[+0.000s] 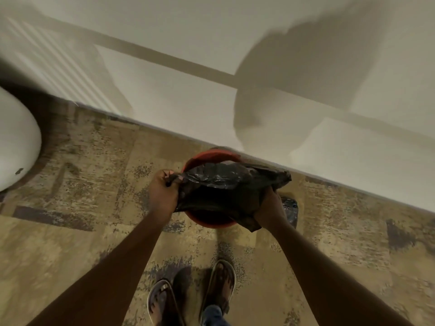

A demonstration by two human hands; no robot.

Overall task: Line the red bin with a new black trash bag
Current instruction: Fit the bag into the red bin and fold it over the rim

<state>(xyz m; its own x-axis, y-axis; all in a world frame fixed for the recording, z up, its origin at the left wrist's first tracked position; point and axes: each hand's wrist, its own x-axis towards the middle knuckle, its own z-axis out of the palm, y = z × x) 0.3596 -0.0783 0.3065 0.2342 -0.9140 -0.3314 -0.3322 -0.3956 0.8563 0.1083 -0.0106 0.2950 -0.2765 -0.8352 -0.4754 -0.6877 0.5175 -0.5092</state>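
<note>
**Red bin and black bag, floor beside wall: items recorded**

Wall [211,67]: pale, plain, crossed by bar-shaped shadows and one broad rounded shadow; met the floor along a diagonal line running from upper left to lower right.

Floor [94,161]: mottled tan and brown tiling with darker streaks. It carried the bin and the person's feet.

White fixture [16,142]: a rounded, glossy white form at the left edge, only partly in view; what it was could not be told.

Red bin [209,156]: round, standing on the floor just beside the foot of the wall. Only its far rim and a strip of its near rim showed; the rest lay under the bag. Contents of the bin could not be seen.

Black trash bag [226,184]: crinkled and glossy, stretched across the mouth of the bin between the two hands, its dark opening facing up toward the camera. A loose flap hung over the near rim on the right.

Second piece of black plastic [290,208]: crumpled, on the floor just right of the bin, partly hidden behind the right wrist.

Left hand [162,191]: closed in a fist on the bag's left edge, a gathered corner pinched at the knuckles.

Right hand [270,208]: curled around the bag's right side, fingers buried in the plastic.

Sandals [221,283]: two, on the person's feet, near the bottom edge.
</note>
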